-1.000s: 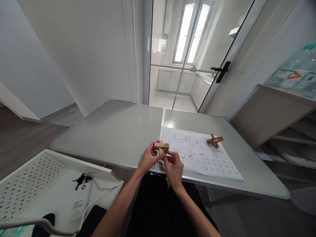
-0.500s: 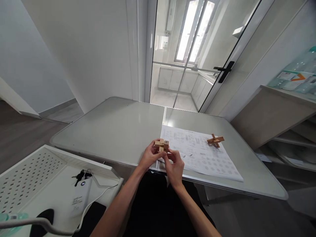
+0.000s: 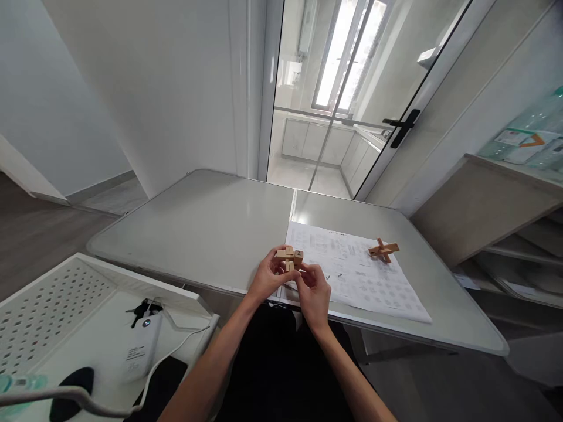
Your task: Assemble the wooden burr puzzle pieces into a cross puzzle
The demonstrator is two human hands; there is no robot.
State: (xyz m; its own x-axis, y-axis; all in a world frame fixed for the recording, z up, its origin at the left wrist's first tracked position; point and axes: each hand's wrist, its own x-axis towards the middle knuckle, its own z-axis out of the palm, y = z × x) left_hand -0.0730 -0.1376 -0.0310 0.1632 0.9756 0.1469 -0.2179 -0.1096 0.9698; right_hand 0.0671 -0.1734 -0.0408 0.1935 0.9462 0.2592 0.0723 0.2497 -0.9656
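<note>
A wooden burr puzzle (image 3: 289, 254) of interlocking light blocks, some with dark marks on their ends, is held up near the table's front edge. My left hand (image 3: 267, 278) grips it from the left, thumb along its lower side. From the right, my right hand (image 3: 315, 293) has its fingertips closed on the puzzle's lower right part. Fingers and blocks hide part of the grip. On the right of the printed sheet (image 3: 365, 281) rests a second, darker wooden puzzle (image 3: 384, 250) with crossed sticks, apart from both hands.
The grey table (image 3: 211, 217) has a seam down its middle. At the lower left stands a white perforated tray (image 3: 101, 319) with a power bank (image 3: 144, 346), keys (image 3: 143, 310) and a cable. Shelves with plastic bottles (image 3: 528, 138) are at the right, a glass door (image 3: 329, 117) behind.
The puzzle and both hands have shifted very slightly to the right, with the right hand turned a little. Both hands keep their hold. The camera view has moved slightly.
</note>
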